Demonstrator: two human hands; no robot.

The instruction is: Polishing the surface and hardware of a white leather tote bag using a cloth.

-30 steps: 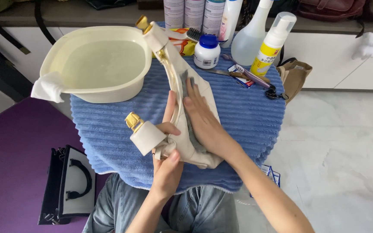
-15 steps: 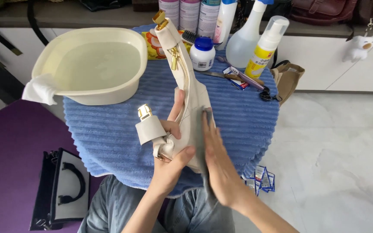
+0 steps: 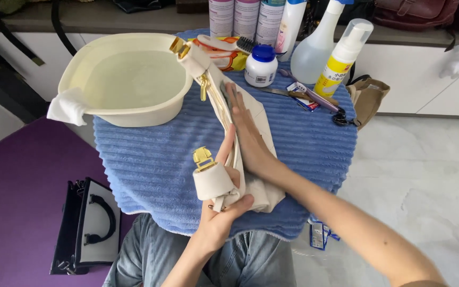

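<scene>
Blue ribbed cloth [image 3: 150, 154] covered the round table. Nearest, the left hand [image 3: 221, 212] clenched the cream bag [image 3: 256, 119] at its lower end, thumb under, fingers [image 3: 225, 151] curled beside a gold clasp [image 3: 203, 157]. The right hand [image 3: 248, 138] lay flat and spread on the bag, fingertips pointing away. Beyond the fingertips stood a white jar [image 3: 261, 66] with a blue cap; right of it, a yellow-labelled pump bottle [image 3: 342, 58]. Left sat a cream basin [image 3: 126, 77].

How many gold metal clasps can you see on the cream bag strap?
3: one clasp near the left hand, one at the strap's far end over the basin, one just below it. Others may be hidden.
</scene>
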